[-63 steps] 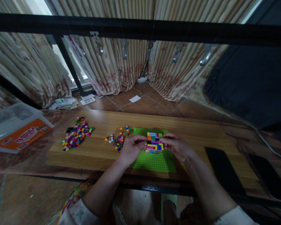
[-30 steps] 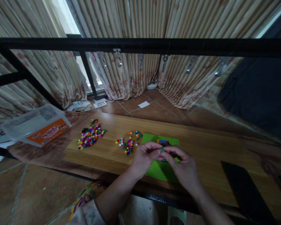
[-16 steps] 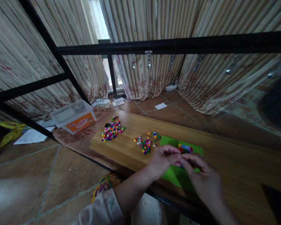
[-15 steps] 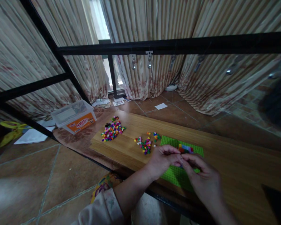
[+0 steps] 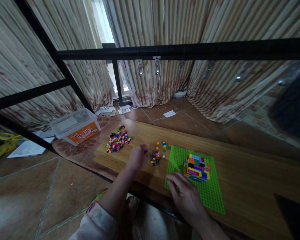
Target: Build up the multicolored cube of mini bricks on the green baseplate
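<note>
Left of the green baseplate (image 5: 214, 195) on the tabletop (image 5: 245, 176), left grip (image 5: 138, 157) is bunched narrow at the left edge of the small brick pile (image 5: 155, 157); from my end I can't tell if it holds a brick. Right grip (image 5: 186, 192) is loosely curled over the plate's near-left part, contents unclear. Multicoloured brick build (image 5: 197, 167) sits on the plate, just beyond. For a clean pick, I'd pinch one brick by its sides, right grip clear of the build.
</note>
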`<move>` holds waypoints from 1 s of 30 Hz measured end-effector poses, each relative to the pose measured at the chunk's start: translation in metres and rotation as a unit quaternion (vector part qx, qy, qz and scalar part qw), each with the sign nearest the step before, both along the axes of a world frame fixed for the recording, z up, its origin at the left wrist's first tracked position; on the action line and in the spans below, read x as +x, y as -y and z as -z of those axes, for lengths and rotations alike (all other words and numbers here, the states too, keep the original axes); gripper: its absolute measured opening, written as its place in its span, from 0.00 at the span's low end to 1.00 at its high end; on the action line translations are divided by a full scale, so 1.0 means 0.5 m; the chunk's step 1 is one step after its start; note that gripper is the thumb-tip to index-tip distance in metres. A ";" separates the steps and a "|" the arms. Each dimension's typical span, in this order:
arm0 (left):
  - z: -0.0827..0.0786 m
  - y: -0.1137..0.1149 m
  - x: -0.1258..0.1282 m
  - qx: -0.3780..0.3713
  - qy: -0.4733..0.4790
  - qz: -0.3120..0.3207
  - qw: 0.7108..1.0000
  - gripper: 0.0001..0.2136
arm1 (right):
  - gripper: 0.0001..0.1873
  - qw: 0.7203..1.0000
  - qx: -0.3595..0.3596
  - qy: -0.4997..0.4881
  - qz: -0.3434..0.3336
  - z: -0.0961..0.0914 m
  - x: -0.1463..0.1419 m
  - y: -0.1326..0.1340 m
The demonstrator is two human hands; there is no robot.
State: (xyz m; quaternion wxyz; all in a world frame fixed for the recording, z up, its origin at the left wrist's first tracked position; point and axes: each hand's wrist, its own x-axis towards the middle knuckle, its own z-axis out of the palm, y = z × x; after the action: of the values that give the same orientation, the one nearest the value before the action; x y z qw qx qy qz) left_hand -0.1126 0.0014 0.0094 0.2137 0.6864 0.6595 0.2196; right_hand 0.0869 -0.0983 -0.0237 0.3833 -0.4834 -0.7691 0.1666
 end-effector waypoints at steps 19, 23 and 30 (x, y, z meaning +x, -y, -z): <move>0.012 0.024 0.000 -0.018 -0.073 0.051 0.996 0.11 | 0.16 0.939 -0.088 0.121 0.310 0.025 -0.067 -0.210; 0.014 0.024 -0.005 -0.031 -0.051 0.068 0.996 0.11 | 0.13 0.934 -0.087 0.142 0.316 0.045 -0.067 -0.252; 0.017 0.014 -0.024 -0.038 -0.024 0.085 0.995 0.10 | 0.10 0.944 -0.060 0.144 0.292 0.055 -0.063 -0.246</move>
State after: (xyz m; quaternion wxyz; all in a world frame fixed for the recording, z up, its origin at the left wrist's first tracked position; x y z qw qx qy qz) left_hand -0.1248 -0.0055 0.0007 0.2416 0.7362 0.6119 0.1587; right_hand 0.0555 0.0249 -0.0512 0.2703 -0.7279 -0.6298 0.0216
